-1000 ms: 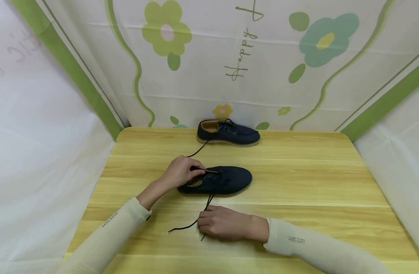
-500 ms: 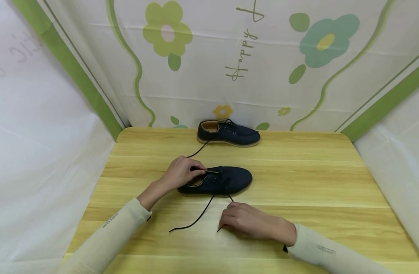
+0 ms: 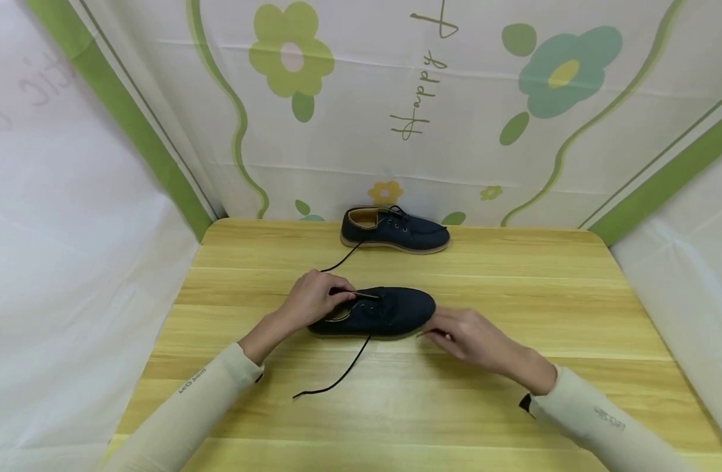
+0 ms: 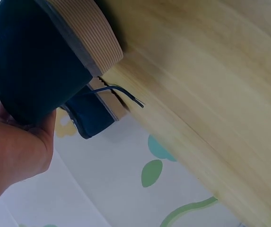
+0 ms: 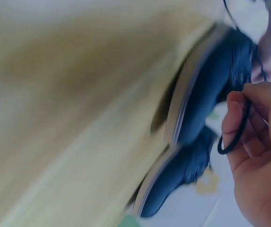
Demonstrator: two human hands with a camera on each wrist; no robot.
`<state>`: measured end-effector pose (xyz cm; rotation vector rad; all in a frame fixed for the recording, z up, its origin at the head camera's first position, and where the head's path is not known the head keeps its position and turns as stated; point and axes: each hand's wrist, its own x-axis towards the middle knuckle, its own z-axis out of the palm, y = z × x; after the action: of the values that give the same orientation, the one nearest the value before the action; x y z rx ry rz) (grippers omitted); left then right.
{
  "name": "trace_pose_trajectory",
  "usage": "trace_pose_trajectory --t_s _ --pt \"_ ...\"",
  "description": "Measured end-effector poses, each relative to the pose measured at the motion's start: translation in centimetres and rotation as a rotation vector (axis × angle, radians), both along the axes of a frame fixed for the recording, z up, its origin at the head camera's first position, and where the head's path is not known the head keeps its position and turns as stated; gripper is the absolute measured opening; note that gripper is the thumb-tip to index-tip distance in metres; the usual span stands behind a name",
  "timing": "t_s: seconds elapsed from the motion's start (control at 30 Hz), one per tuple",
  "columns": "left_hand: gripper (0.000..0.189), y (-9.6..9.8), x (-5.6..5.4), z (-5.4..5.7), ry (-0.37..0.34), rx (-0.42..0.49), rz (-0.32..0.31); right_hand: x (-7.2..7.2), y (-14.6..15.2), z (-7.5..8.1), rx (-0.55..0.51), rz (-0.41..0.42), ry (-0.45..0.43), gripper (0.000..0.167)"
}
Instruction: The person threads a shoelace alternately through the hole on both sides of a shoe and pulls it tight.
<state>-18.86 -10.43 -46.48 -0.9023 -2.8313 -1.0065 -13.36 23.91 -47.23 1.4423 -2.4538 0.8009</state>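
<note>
A dark navy lace-up shoe (image 3: pixel 405 311) with a tan sole lies in the middle of the table, toe to the right. My left hand (image 3: pixel 314 298) is over its heel end and pinches the shoe's tongue (image 3: pixel 367 295) between thumb and fingers. By the toe, my right hand (image 3: pixel 470 337) pinches a black shoelace (image 5: pixel 241 125), which curves down past the fingers in the right wrist view. The other lace end (image 3: pixel 343 377) trails loose on the table toward the front. From the left wrist, the heel (image 4: pixel 40 61) hides most of the left fingers.
A matching second shoe (image 3: pixel 417 233) stands at the table's back edge, its lace (image 3: pixel 340 260) hanging toward the left hand. Behind it rises a white flower-printed curtain (image 3: pixel 361 98). The wood-grain table (image 3: pixel 544 282) reaches past both shoes on either side.
My right hand has moved from in front of the shoe rightward and up to its toe, drawing one lace away from the other. The left hand keeps its hold on the tongue.
</note>
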Motion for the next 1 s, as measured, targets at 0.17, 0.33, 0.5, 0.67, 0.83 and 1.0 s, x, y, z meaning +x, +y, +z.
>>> trace_pose_trajectory --t_s 0.17,0.33,0.5,0.67,0.83,1.0 --pt "0.009 0.2 0.3 0.0 0.014 -0.01 0.018 -1.9 1.1 0.9 -0.093 -0.087 0.018 0.024" --pt "0.01 0.3 0.4 0.1 0.039 -0.018 0.02 -2.9 0.3 1.6 -0.108 -0.156 0.026 0.016" --pt "0.013 0.3 0.4 0.1 0.036 -0.025 0.028 -3.5 -1.6 2.5 -0.092 -0.234 -0.031 0.004" --pt "0.015 0.3 0.4 0.1 0.016 -0.022 0.053 -4.2 -4.1 3.7 -0.096 -0.272 -0.14 0.004" --pt "0.014 0.4 0.5 -0.2 0.001 0.029 0.098 -5.3 -6.9 4.6 -0.042 -0.27 -0.222 0.007" --pt "0.013 0.7 0.2 -0.8 0.016 0.046 0.118 -5.9 -8.9 4.5 0.039 -0.272 -0.226 0.01"
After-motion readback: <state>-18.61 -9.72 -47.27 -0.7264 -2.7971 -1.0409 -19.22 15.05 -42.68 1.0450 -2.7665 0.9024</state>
